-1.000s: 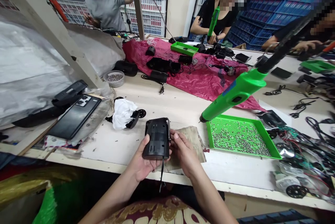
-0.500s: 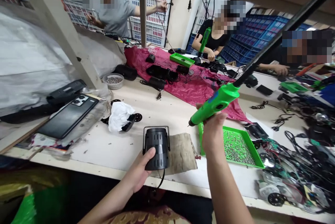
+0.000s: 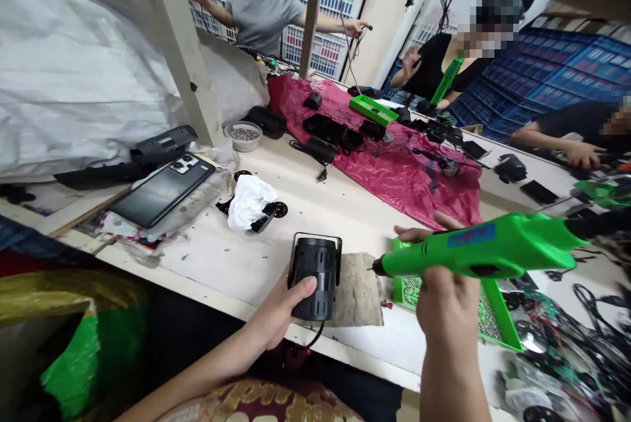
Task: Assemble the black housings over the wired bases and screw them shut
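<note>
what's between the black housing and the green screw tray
In the head view, a worn grey-brown cloth pad lies on the bench between the black housing and the green screw tray; the green screwdriver tip hovers above that gap.

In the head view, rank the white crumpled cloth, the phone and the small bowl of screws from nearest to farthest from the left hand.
From the left hand:
1. White crumpled cloth, just up and left on the bench.
2. Phone, farther left.
3. Bowl of screws, farthest back, by the post.
</note>
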The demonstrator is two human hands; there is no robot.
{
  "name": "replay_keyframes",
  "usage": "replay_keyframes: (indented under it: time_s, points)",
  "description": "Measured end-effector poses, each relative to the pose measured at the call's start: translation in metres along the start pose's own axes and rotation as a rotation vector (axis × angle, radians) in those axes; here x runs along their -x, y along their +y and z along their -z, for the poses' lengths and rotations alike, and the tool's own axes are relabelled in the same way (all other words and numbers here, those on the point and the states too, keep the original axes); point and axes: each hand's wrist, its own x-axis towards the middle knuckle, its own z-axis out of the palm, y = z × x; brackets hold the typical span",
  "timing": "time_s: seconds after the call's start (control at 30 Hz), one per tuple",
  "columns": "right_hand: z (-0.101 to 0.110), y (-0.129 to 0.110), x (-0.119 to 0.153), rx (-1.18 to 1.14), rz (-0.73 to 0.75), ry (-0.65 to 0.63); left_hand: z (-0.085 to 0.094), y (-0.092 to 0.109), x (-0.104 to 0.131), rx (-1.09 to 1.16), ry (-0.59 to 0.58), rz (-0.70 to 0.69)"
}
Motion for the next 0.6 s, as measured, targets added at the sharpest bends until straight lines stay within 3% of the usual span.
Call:
replay_keyframes:
  time_s: [0.1,0.27,0.6]
  points:
    - [-0.013,-0.011,0.008,-0.127,-0.021,0.083,0.0,-0.002,0.001,-0.068,0.002,-0.047]
    - [-0.036,-0.027,0.004,-0.344,0.089,0.222,-0.001,-0.004,0.001,-0.16,-0.012,-0.052]
    - [-0.043,-0.023,0.004,-0.352,0.108,0.239,-0.005,-0.004,-0.002,-0.192,-0.014,-0.082]
